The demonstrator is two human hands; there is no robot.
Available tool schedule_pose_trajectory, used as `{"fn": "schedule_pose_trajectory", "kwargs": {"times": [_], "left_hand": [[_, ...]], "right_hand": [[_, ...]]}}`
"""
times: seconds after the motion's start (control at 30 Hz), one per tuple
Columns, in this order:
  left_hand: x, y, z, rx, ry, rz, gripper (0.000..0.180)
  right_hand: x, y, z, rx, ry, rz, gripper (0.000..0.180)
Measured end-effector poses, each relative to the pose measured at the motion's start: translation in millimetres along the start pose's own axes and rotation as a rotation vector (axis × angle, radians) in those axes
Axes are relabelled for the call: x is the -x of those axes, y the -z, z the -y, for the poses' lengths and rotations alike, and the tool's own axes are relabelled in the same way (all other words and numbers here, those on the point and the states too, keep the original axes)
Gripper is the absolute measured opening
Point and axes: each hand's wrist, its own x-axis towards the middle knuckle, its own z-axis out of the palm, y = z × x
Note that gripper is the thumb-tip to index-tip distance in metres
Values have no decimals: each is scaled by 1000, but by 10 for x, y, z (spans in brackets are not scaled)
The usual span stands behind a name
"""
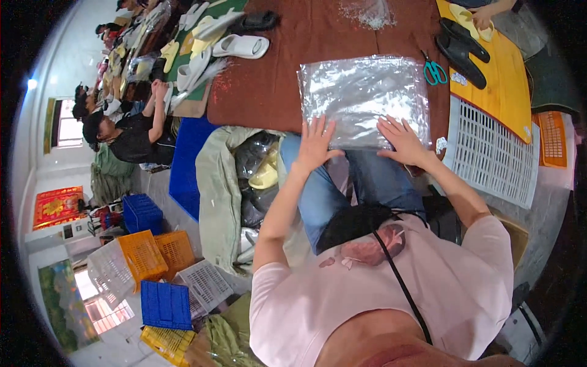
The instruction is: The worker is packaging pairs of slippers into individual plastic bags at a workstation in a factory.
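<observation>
Both the left hand (315, 145) and right hand (402, 140) press flat, fingers spread apart, on the near edge of the clear bag (363, 98), which overhangs the brown table (269, 85) edge, scissors (434, 70) just right, open cloth left.

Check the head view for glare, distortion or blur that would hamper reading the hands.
Head view: strong fisheye bend and black corners; glare on the clear plastic bag stack; left hand and right hand sharp, evenly lit; window at far left blown out.
</observation>
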Motion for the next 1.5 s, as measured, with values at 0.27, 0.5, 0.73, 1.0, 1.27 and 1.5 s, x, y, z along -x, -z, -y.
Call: {"fn": "schedule_pose_trajectory", "kwargs": {"times": [0.27, 0.5, 0.73, 1.0, 1.27, 1.5], "left_hand": [[-903, -148, -519, 54, 287, -249, 70], [-705, -303, -225, 47, 415, -329, 65], [-537, -361, -215, -17, 475, -285, 69], [-647, -309, -371, -36, 361, -422, 63], [-598, -474, -296, 61, 431, -300, 73], [-164, -524, 484, 108, 472, -292, 78]], "right_hand": [[-2180, -415, -125, 10, 264, -217, 51], [-3114, -69, -213, 221, -36, -412, 72], [-2231, -16, -273, 220, 211, -405, 79], [-1186, 304, -1190, 270, -316, -464, 73], [-638, -334, 201, 156, 171, -184, 110], [-288, -117, -23, 267, 3, -134, 118]]}}
